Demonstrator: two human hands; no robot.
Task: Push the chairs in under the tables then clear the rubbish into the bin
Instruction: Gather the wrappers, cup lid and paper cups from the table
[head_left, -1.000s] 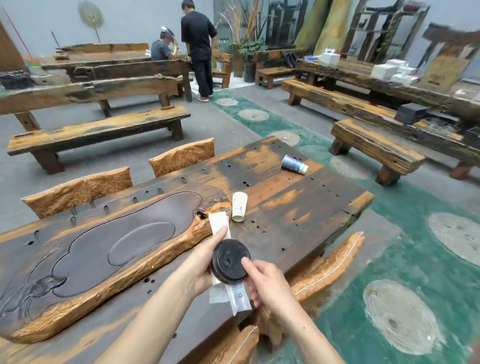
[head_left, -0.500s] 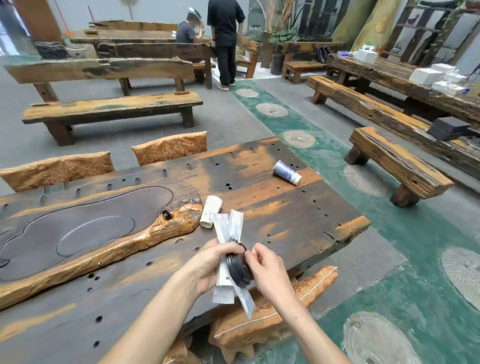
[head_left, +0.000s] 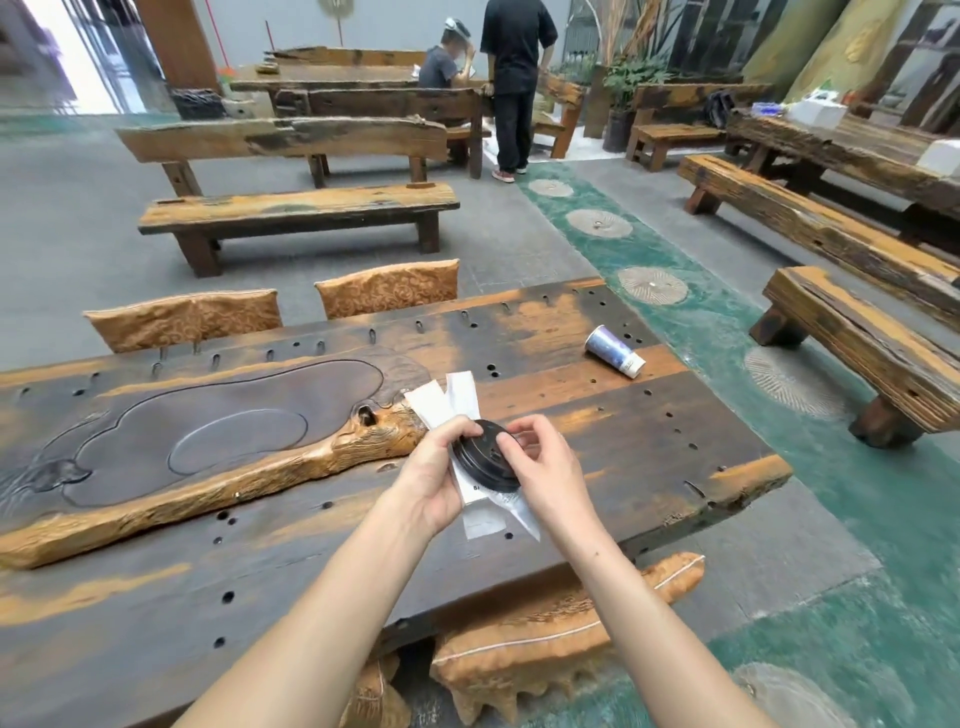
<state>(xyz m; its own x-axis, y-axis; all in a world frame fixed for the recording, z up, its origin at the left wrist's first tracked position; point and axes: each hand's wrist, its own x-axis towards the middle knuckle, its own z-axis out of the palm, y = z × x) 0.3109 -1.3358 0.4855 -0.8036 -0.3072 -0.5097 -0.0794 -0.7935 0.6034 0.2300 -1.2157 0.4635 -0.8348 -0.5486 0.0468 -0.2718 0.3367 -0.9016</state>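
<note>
Shows only the ends of the white paper strips (head_left: 464, 397); middle hidden behind the black lid (head_left: 475, 460) and inside the left hand (head_left: 431, 480), with the right hand (head_left: 545, 473) covering part of the lid's rim. Cannot read the small print on the strips, nor make out the pattern on the blue cup (head_left: 613, 351). Loses the table (head_left: 649, 441) at the left and bottom edges. Shows just the backs of the far left chair (head_left: 182, 319) and far right chair (head_left: 387, 288), the rest behind the tabletop; hides much of the near chair (head_left: 545, 639) likewise. Cuts the standing person (head_left: 514, 62) off at the head along the top edge.
</note>
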